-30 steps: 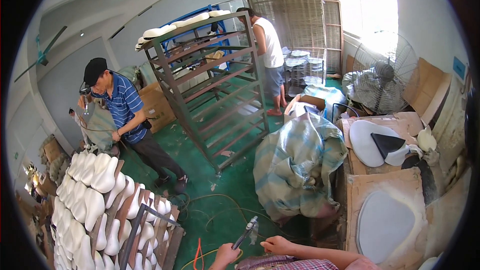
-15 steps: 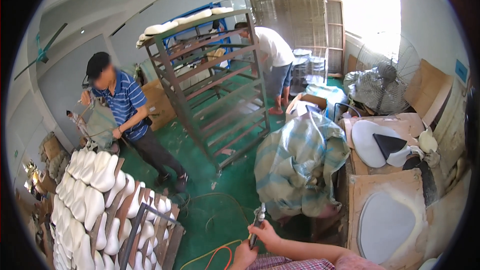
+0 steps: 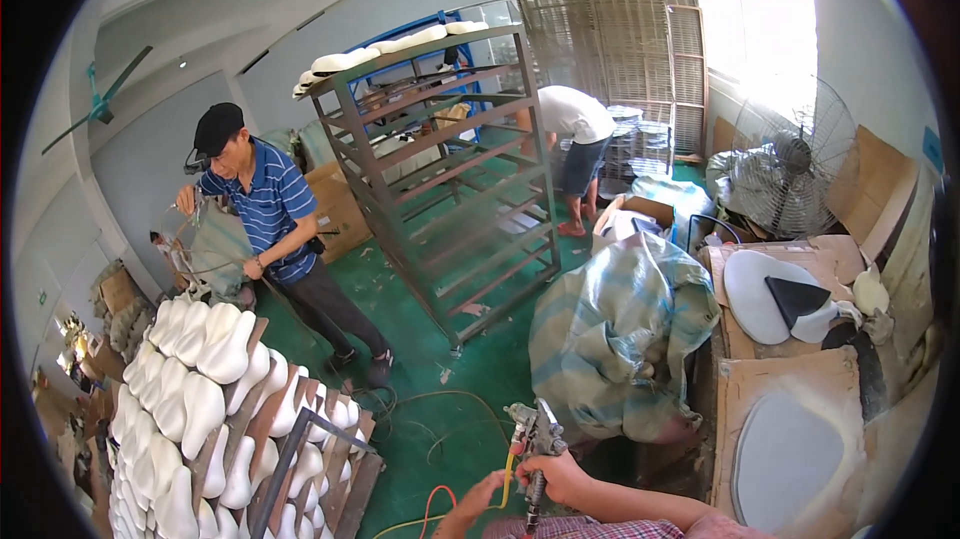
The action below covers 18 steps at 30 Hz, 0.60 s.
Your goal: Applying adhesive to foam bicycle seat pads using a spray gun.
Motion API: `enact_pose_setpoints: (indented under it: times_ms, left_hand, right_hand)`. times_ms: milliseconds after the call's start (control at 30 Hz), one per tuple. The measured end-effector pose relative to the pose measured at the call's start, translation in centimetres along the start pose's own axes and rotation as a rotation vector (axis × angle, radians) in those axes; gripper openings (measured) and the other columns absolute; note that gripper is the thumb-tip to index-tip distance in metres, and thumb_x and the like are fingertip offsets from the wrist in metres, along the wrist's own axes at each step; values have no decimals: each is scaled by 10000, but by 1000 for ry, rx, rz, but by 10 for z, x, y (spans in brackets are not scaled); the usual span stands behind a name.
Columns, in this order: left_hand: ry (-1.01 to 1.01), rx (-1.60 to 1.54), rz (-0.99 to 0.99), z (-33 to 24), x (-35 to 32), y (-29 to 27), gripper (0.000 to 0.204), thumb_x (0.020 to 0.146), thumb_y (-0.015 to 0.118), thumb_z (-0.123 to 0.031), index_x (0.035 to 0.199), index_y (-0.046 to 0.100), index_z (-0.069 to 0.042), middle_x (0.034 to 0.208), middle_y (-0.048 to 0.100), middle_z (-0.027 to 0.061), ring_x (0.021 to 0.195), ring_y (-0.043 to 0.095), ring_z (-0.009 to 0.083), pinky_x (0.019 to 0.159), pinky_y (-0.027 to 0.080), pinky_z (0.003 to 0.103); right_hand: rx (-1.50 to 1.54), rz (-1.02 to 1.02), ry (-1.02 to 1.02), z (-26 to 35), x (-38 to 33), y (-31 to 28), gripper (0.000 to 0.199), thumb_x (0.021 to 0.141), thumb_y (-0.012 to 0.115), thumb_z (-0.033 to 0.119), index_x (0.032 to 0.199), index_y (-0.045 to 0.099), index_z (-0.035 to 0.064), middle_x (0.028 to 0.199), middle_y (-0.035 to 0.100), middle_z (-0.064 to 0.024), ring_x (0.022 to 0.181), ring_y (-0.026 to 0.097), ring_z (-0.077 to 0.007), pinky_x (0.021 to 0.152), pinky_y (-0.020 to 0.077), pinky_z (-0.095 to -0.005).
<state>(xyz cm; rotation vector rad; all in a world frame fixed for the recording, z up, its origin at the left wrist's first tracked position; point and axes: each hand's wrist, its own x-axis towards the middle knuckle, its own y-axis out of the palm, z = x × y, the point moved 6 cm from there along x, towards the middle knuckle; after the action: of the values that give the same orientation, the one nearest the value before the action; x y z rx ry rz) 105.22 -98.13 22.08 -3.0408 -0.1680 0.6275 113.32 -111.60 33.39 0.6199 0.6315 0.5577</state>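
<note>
My right hand [image 3: 556, 477] is closed around a metal spray gun [image 3: 541, 433], which points up and away from me at the lower middle. A yellow hose [image 3: 507, 480] runs to the gun. Just left of the gun, my left hand [image 3: 480, 497] has its fingers stretched out near the hose, and nothing shows in its grasp. To the right, a grey rounded flat piece [image 3: 785, 464] lies on a cardboard sheet [image 3: 800, 371]. Beyond it are a white rounded piece [image 3: 752, 291] and a black triangular piece [image 3: 797, 300].
Many white saddle-shaped foam pieces [image 3: 205, 414] fill a rack at the left. A tall metal rack [image 3: 450, 194] stands ahead. A large woven sack [image 3: 620, 339] is beside the bench. One person [image 3: 265, 204] stands left holding a hose; another [image 3: 575, 129] bends behind the rack. A fan [image 3: 795, 154] stands right.
The spray gun has come up into fuller view in my right hand. My left hand has come away from it to the left. The whole view has shifted slightly.
</note>
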Motion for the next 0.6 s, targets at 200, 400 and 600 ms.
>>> enact_pose_setpoints:
  times_ms: [200, 400, 600]
  left_hand:
    - [-283, -71, 366, 189, 2, -15, 680, 871, 270, -652, 1146, 600, -125, 1078, 614, 98, 1066, 528, 236, 926, 370, 386]
    - [-465, 381, -12, 243, -54, -80, 695, 864, 310, -648, 988, 672, -69, 991, 641, 127, 982, 575, 263, 895, 408, 380]
    - [-505, 380, -306, 319, -165, -147, 591, 865, 377, -595, 984, 680, -102, 938, 657, 108, 918, 606, 258, 859, 445, 385]
  right_hand:
    - [-112, 107, -205, 49, -9, 47, 253, 772, 589, 19, 1023, 568, 39, 920, 602, -82, 810, 600, -207, 700, 489, -352]
    - [-35, -19, -645, 144, -31, 36, 248, 821, 597, 108, 1063, 556, 71, 1020, 609, -88, 980, 582, -228, 834, 473, -396]
    - [-171, 123, -893, 168, -46, 52, 332, 881, 502, 195, 1162, 502, 18, 1019, 597, -115, 1007, 563, -245, 827, 456, -356]
